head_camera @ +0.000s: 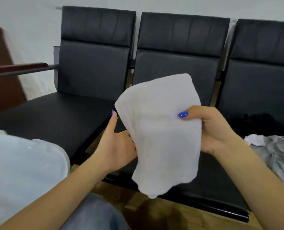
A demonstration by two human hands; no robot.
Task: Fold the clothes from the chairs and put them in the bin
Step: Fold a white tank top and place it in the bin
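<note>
Three black chairs [94, 67] stand side by side against a pale wall [30, 30], and their seats run from left to right across the view. At the near left sits a big pale bin [22, 163], blurry, with its rounded rim beside the left seat. A brown wood floor [154, 216] shows under the seats. On the right seat lies a gray cloth [280, 156] in a loose heap, with a small white cloth [255, 140] bunched just to its left and a dark cloth [257, 120] farther back. In the middle, held up in the air over the middle seat, is a folded white cloth [161, 133]. Its long side runs up and down, leaning a little, so the top end points up and to the far right toward the chair backs, and the bottom end hangs down toward the floor. The top edge is flat and wide, and the bottom end is narrower and wavy. The right hand [214, 130] grips the right edge of the white cloth, with the thumb pressed flat on the front and the fingers curled behind. The right arm comes in from the near right. The left hand [119, 143] is at the left edge, palm up and turned toward the cloth, thumb pointing straight up and apart from it. Its fingers go behind the cloth, so I cannot tell if they grip it. The left arm reaches in from the near left. Both thumbs have blue nails.
</note>
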